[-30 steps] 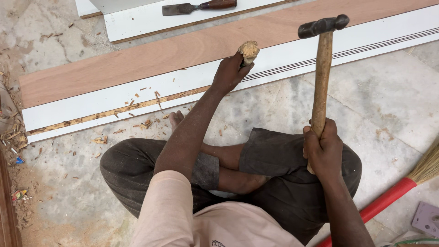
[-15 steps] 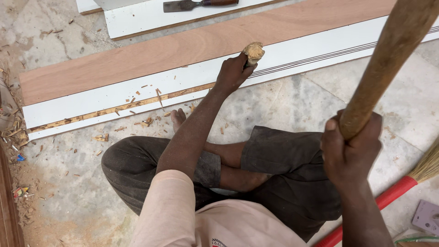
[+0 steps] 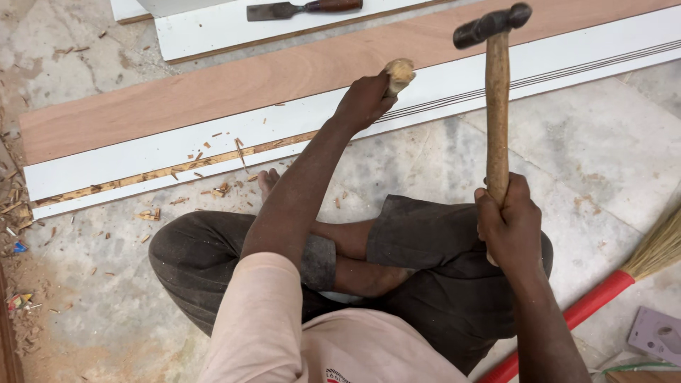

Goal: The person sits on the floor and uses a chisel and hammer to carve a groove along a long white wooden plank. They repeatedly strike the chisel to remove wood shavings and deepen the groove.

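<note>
I sit cross-legged on the floor before a long white-laminated board (image 3: 454,78) with a brown wood face. My left hand (image 3: 363,103) grips a chisel with a worn wooden handle (image 3: 399,74), set against the board's white strip near a groove. My right hand (image 3: 509,225) holds a hammer by its wooden shaft (image 3: 496,113), raised upright, its dark metal head (image 3: 492,24) above and to the right of the chisel handle. A chipped channel (image 3: 177,169) runs along the white strip to the left.
A second chisel with a dark red handle (image 3: 303,8) lies on another white board at the top. Wood chips (image 3: 149,214) litter the stone floor. A broom with a red handle (image 3: 603,292) lies at the right, beside a grey switch plate (image 3: 657,333).
The hammer swung up close to the camera half a second ago and now stands upright again above the chisel. My left hand stays on the chisel.
</note>
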